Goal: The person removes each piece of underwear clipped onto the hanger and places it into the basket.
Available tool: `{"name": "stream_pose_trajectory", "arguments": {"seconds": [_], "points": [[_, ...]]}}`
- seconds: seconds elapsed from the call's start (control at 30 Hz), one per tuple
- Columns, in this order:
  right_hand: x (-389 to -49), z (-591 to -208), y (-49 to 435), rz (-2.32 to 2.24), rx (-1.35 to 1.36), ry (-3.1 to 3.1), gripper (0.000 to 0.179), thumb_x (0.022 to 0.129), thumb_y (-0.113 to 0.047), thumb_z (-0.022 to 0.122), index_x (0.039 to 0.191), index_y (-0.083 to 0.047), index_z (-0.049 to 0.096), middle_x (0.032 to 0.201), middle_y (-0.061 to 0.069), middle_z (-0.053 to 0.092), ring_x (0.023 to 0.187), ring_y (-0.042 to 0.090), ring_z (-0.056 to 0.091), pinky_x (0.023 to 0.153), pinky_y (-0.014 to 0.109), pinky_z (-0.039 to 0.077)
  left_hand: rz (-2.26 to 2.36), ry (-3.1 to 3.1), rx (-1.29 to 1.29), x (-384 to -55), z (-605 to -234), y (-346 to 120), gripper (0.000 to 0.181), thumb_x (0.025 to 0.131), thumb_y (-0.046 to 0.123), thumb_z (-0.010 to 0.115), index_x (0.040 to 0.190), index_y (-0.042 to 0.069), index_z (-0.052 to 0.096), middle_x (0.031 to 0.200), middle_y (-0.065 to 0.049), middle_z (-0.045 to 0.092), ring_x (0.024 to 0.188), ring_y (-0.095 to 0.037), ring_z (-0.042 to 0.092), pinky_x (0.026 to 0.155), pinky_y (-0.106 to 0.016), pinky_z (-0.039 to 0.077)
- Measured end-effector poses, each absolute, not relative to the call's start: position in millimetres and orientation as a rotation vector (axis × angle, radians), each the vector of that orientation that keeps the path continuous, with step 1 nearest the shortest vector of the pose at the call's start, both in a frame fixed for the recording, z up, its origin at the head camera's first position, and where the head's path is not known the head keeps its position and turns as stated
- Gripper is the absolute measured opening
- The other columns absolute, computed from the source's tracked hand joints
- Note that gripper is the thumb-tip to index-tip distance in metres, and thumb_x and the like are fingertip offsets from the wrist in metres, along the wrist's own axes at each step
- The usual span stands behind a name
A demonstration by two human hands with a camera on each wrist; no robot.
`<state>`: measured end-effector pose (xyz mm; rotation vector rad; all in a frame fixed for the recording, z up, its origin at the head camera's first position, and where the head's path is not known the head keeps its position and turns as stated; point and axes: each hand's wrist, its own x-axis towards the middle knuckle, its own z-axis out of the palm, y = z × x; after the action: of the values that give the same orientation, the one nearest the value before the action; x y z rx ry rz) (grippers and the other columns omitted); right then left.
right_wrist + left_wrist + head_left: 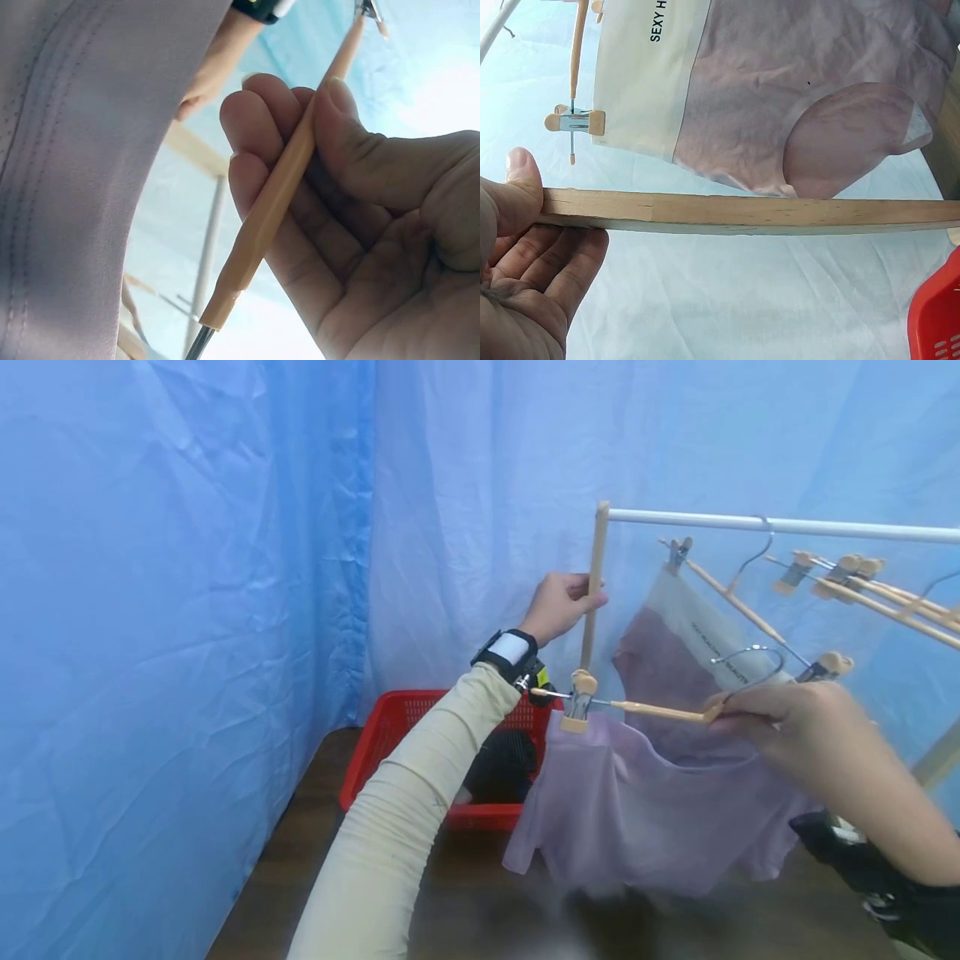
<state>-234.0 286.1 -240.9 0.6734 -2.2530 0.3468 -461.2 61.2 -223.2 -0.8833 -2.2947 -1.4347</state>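
Shirt (pixel 637 810): looks light, soft, best handled by hanger (pixel 660 711), pinched in right hand (pixel 802 735); gripping rack (pixel 597 556) at left edge with left hand (pixel 557 610).

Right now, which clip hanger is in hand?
The hanger with the lilac short-sleeved top, gripped by the right hand; no hand holds the other hangers behind it.

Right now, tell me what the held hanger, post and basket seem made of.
Hanger: plastic or varnished wood, smooth and even tan, so unclear; its hook looks metal, shiny silver. Post: probably wood, matte, with grain flecks showing. Basket: likely moulded plastic, glossy red and slotted.
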Motion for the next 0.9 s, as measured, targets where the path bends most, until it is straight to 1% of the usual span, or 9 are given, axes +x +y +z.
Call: {"name": "stream_pose_trajectory", "arguments": {"seconds": [0.1, 0.23, 0.43, 0.57, 0.73, 0.8, 0.9], "points": [[-237, -250, 281, 0.392, 0.731, -2.221, 0.026, 0.064, 0.004, 0.089, 0.081, -0.015, 0.081, 0.075, -0.001, 0.077, 0.066, -0.008, 0.061, 0.055, 0.006, 0.045, -1.414, -2.292, -0.909, -460, -224, 61, 0.030, 0.098, 0.014, 0.069, 0.124, 0.001, 0.071, 0.126, -0.016, 0.072, 0.118, -0.025, 0.070, 0.097, -0.023, 0.055], [-241, -264, 275, 0.437, 0.780, -2.215, 0.027, 0.062, 0.003, 0.090, 0.079, -0.016, 0.081, 0.074, -0.005, 0.077, 0.067, -0.004, 0.066, 0.058, 0.006, 0.048, -1.423, -2.308, -0.945, -459, -228, 60, 0.032, 0.098, 0.017, 0.069, 0.126, 0.002, 0.070, 0.128, -0.015, 0.071, 0.120, -0.024, 0.069, 0.097, -0.022, 0.054], [-248, -284, 268, 0.439, 0.797, -2.238, 0.026, 0.062, 0.003, 0.090, 0.078, -0.016, 0.080, 0.074, -0.005, 0.077, 0.066, 0.009, 0.071, 0.061, 0.008, 0.050, -1.501, -2.326, -0.964, -458, -230, 58, 0.036, 0.098, 0.018, 0.069, 0.130, 0.002, 0.067, 0.133, -0.015, 0.068, 0.124, -0.022, 0.067, 0.099, -0.021, 0.053], [-252, -296, 263, 0.433, 0.823, -2.218, 0.028, 0.059, 0.002, 0.091, 0.076, -0.017, 0.079, 0.075, -0.005, 0.077, 0.068, 0.015, 0.074, 0.064, 0.015, 0.054, -1.524, -2.347, -0.940, -457, -229, 57, 0.036, 0.098, 0.019, 0.070, 0.130, 0.003, 0.067, 0.132, -0.013, 0.069, 0.125, -0.022, 0.066, 0.100, -0.023, 0.054], [-253, -305, 255, 0.447, 0.820, -2.221, 0.027, 0.061, 0.002, 0.090, 0.076, -0.018, 0.079, 0.077, -0.006, 0.077, 0.071, 0.015, 0.075, 0.065, 0.025, 0.059, -1.495, -2.378, -0.919, -453, -225, 55, 0.038, 0.097, 0.020, 0.070, 0.131, 0.002, 0.067, 0.131, -0.014, 0.070, 0.124, -0.025, 0.066, 0.099, -0.027, 0.055], [-253, -307, 252, 0.450, 0.809, -2.240, 0.026, 0.063, 0.001, 0.089, 0.077, -0.018, 0.079, 0.078, -0.007, 0.078, 0.072, 0.016, 0.075, 0.065, 0.030, 0.060, -1.474, -2.402, -0.898, -449, -222, 53, 0.043, 0.098, 0.021, 0.070, 0.135, 0.002, 0.063, 0.133, -0.014, 0.069, 0.125, -0.025, 0.066, 0.100, -0.028, 0.055], [-251, -307, 249, 0.471, 0.781, -2.301, 0.023, 0.067, 0.001, 0.088, 0.079, -0.017, 0.080, 0.080, -0.005, 0.078, 0.073, 0.017, 0.075, 0.066, 0.037, 0.061, -1.417, -2.441, -0.838, -439, -217, 46, 0.053, 0.099, 0.025, 0.068, 0.145, 0.003, 0.054, 0.141, -0.013, 0.064, 0.129, -0.024, 0.063, 0.104, -0.029, 0.053]]}}
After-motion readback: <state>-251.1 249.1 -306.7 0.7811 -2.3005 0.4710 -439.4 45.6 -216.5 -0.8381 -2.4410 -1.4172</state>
